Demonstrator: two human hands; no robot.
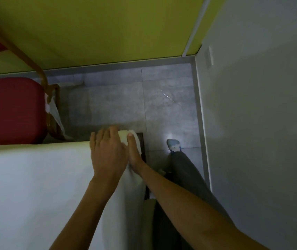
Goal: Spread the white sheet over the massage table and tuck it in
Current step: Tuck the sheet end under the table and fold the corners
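The white sheet (36,186) lies spread over the massage table, filling the lower left of the head view. At the table's far right corner my left hand (106,152) lies flat on the sheet, fingers bent over the far edge. My right hand (134,154) grips the sheet's edge at that same corner, thumb on top, its fingers hidden under the fabric. A strip of the table's dark frame (143,145) shows just right of the corner. The sheet hangs down along the table's right side.
A red padded chair (12,110) with a wooden frame stands against the table's far edge on the left. My leg and shoe (174,145) stand on the grey tiled floor (126,98) in a narrow gap between the table and the grey wall (252,123). A yellow wall lies ahead.
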